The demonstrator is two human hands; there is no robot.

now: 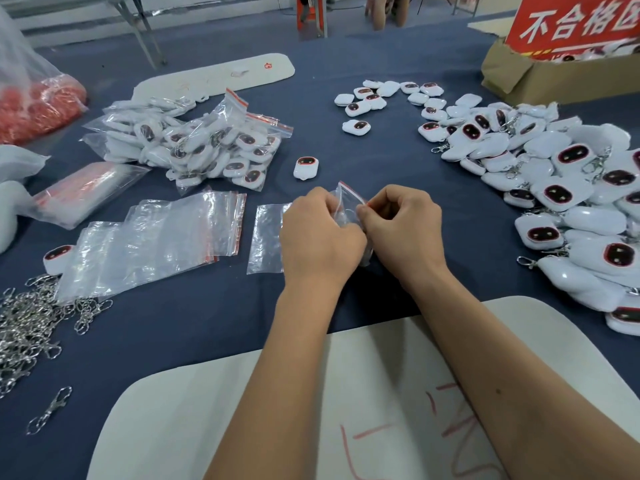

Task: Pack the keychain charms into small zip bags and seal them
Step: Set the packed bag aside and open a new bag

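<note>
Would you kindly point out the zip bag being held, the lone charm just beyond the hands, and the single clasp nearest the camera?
zip bag [347, 197]: head view, red zip edge above the hands.
lone charm [305, 167]: head view, its dark face.
single clasp [50, 410]: head view, middle of its metal body.

A cardboard box [554, 77] with a red sign [575, 22] stands beyond loose metal clasps [27, 327].

Red sign [575, 24] on cardboard box [554, 81]: white characters "不合格区", cropped.
</note>
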